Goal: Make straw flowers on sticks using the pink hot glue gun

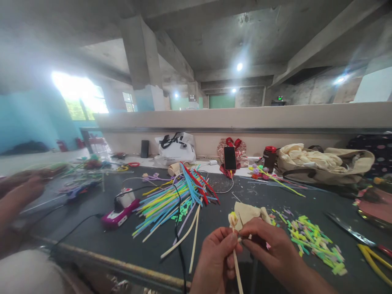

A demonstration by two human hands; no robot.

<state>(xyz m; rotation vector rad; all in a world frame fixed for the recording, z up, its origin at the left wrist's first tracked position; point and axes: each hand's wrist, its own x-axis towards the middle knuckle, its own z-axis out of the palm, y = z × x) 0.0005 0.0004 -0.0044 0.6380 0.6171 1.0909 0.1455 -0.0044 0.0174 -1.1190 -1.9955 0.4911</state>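
Observation:
Near the table's front edge, my left hand [218, 252] is closed around a cream pipe-cleaner stem [237, 269]. A small cream and yellow flower head [233, 219] tops the stem, just above my fingertips. My right hand [271, 245] is closed in a pinch beside the flower, its fingertips close to those of my left. A thin sliver shows above that pinch, but what it belongs to is unclear. Behind both hands lies a cream piece of material [246, 211]. Short cut pipe-cleaner pieces [315, 241] lie scattered right of my right hand.
Long coloured pipe cleaners [165, 206] are heaped left of centre, crossed by a black cable. A purple power strip [121, 214] sits beside them. Scissors [350, 229] and a yellow-handled tool [372, 261] lie at right. A phone [230, 158] leans behind. Another person's arm [18, 200] reaches in at left.

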